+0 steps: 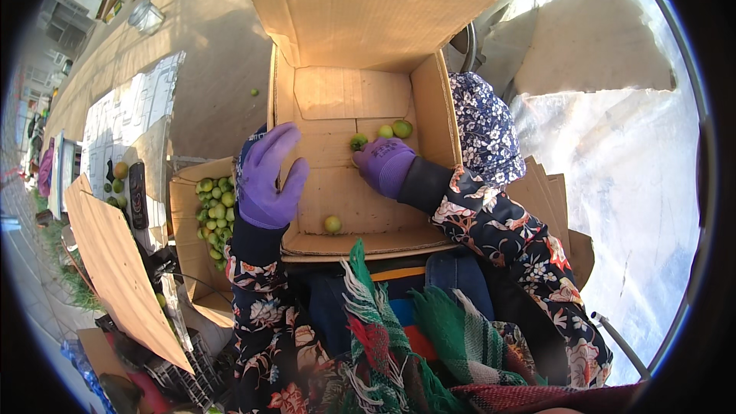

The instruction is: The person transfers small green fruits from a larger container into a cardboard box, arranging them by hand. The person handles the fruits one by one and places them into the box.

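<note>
An open cardboard box sits before me with its back flap raised. On its floor lie a few green tomatoes: a dark green one, a paler one, a larger one and a yellowish one near the front wall. My right hand, in a purple glove, reaches into the box palm down, right by the dark green tomato. Its curled fingertips are hidden, so whether they hold anything is unclear. My left hand, gloved alike, is over the left wall, thumb and fingers apart, with nothing seen in it.
A smaller cardboard box full of green tomatoes stands at the left. Beyond it are a wooden board and a dark oblong object. Flattened cardboard and plastic sheeting lie right. A metal bucket stands far left.
</note>
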Demonstrator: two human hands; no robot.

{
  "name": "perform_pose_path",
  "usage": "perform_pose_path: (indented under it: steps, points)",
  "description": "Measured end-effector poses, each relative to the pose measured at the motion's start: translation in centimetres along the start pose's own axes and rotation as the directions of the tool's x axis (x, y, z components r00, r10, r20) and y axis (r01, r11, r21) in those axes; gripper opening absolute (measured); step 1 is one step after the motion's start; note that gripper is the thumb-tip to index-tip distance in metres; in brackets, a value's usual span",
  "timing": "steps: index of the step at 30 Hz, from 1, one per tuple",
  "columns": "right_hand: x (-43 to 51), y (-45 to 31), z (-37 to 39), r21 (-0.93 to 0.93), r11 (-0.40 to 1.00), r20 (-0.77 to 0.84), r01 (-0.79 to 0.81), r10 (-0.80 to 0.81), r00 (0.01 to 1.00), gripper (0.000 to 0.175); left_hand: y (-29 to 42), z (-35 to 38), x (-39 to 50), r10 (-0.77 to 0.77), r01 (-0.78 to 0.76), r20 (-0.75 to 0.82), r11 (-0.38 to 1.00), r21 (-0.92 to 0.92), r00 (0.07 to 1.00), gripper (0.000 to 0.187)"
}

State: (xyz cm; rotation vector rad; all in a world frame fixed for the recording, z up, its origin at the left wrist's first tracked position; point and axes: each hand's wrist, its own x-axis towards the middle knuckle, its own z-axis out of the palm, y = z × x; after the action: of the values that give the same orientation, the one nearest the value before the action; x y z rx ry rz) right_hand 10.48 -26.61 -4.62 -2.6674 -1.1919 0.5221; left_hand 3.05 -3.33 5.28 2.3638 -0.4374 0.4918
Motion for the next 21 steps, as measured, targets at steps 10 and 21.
perform_pose_path:
  steps: [10, 21]
  points:
    - [-0.1, 0.2, 0.7, 0.095, 0.994, -0.075, 0.048, -0.041, 0.996, 0.021, -15.4, 0.0, -10.0, -0.403, 0.416, -0.236, 0.909, 0.008, 0.884, 0.038]
    - [-0.2, 0.1, 0.4, 0.118, 0.992, -0.053, 0.039, -0.033, 0.998, 0.022, -24.0, 2.6, -19.2, -0.686, 0.700, -0.313, 0.709, -0.086, 0.656, 0.044]
